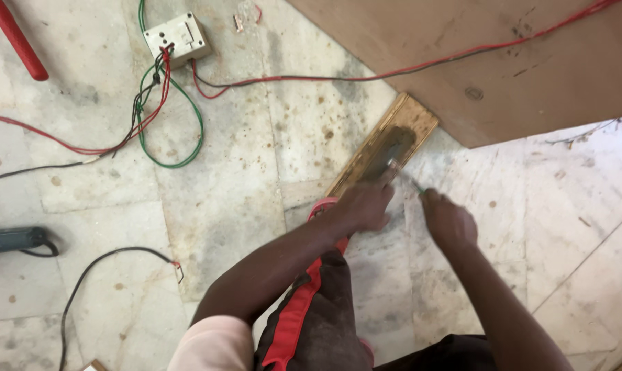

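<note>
A narrow wooden board lies slantwise on the marble floor, its middle smeared with dark grey paste. My left hand rests on the board's near end, fingers closed over something pale at its tip that touches the smear. Just right of the board, my right hand is closed on a thin green-tipped stick-like object; what it is I cannot tell. My knee in dark shorts with a red stripe is below the hands.
A large brown plywood sheet lies at the top right, with a red wire across it. A white switch box with red, green and black wires sits at the top left. A dark power tool and a black cable lie at the left.
</note>
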